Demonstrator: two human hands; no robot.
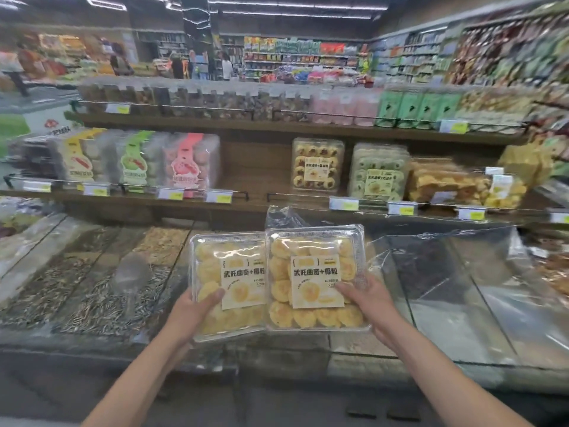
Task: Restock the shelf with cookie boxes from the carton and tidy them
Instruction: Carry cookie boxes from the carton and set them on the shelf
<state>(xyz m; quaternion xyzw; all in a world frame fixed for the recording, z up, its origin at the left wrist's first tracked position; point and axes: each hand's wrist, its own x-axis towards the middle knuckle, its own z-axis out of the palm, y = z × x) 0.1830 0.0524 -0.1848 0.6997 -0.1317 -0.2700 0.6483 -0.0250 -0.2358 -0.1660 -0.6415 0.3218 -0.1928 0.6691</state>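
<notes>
I hold two clear plastic boxes of yellow cookies side by side in front of the shelf. My left hand [192, 309] grips the left cookie box [228, 282] at its lower left edge, thumb on the lid. My right hand [371, 303] grips the right cookie box [314, 275] at its right side, thumb on the label. The right box overlaps the left one's edge. Above them, the middle shelf [255, 198] has a bare gap between a pink-labelled box [191, 163] and a box of jam-topped cookies [317, 164]. No carton is in view.
A green cookie box [378, 172] and yellow pastry packs [446, 183] stand right of the gap. Bulk bins of seeds and nuts [92, 272] under clear lids, one with a scoop [131, 278], lie below. The top shelf [277, 124] is full. People stand in far aisles.
</notes>
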